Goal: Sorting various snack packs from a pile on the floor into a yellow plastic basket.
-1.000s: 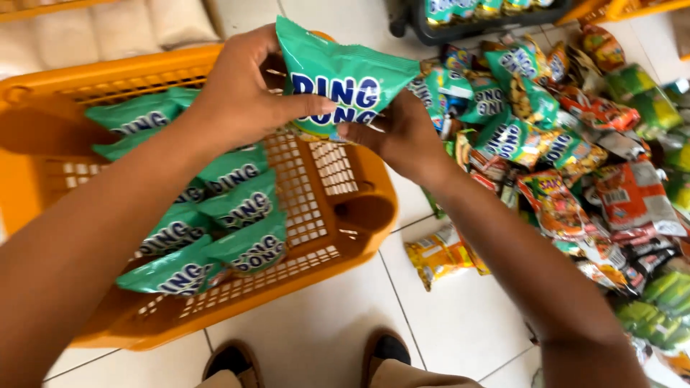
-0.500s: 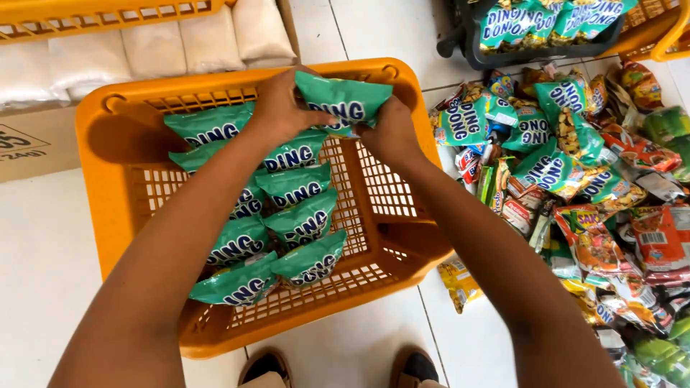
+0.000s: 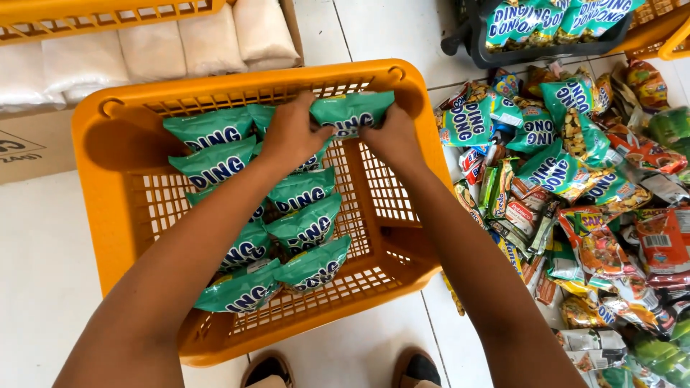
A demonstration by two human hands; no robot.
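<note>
Both hands meet at the far end of an orange plastic basket (image 3: 100,179) that stands on the white tiled floor (image 3: 43,287), and between them they hold one green snack packet (image 3: 352,113). That packet is a puffy, sealed pouch, teal-green with bold white lettering across its front, lying crosswise just under the basket's far rim. The left hand (image 3: 291,136) is closed on the packet's left edge, fingers curled over the top, its knuckles resting above the other packets. The right hand (image 3: 392,133) grips the right edge in the same way, fingers folded down and thumb hidden behind the foil. Inside the basket, more packets of the same green kind (image 3: 302,228) lie overlapping in two rough columns along the left half, while the right half shows bare orange lattice. To the right of the basket, a loose pile of mixed snack bags (image 3: 575,208) in green, red and yellow covers the floor. Beyond the basket's far rim sit pale white sacks (image 3: 165,47).
</note>
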